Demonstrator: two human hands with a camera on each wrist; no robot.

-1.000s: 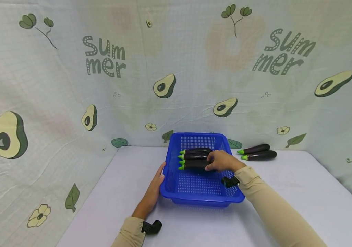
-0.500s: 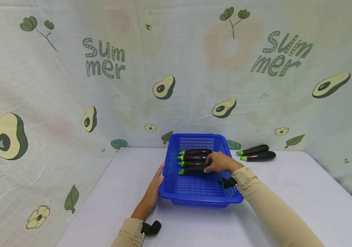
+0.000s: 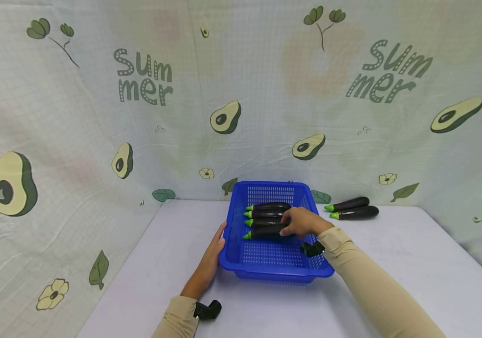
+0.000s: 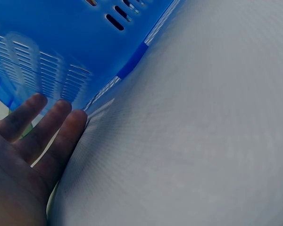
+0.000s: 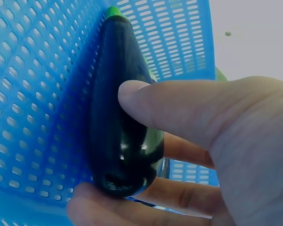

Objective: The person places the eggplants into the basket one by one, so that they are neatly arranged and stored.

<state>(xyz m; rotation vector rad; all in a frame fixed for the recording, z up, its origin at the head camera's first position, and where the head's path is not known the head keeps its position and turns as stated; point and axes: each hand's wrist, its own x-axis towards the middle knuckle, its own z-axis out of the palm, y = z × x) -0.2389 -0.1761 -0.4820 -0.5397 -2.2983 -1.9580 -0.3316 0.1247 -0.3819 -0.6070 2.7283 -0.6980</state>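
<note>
A blue plastic basket stands on the table with several dark eggplants lying side by side in it, green stems to the left. My right hand reaches over its right side and grips the nearest eggplant by the thick end. In the right wrist view the thumb lies on top of that eggplant, with fingers round its far side and end. Along the basket's left outer wall rests my left hand, its fingers extended. The left wrist view has those fingertips against the slotted wall.
Two more eggplants lie on the white table, right of the basket near the back edge. A printed cloth hangs behind and at the sides. Each wrist carries a black camera strap.
The nearest eggplant has shifted slightly toward me in the basket, leaving a wider gap beside its neighbour. My right hand has moved a little with it; the left hand stays put.
</note>
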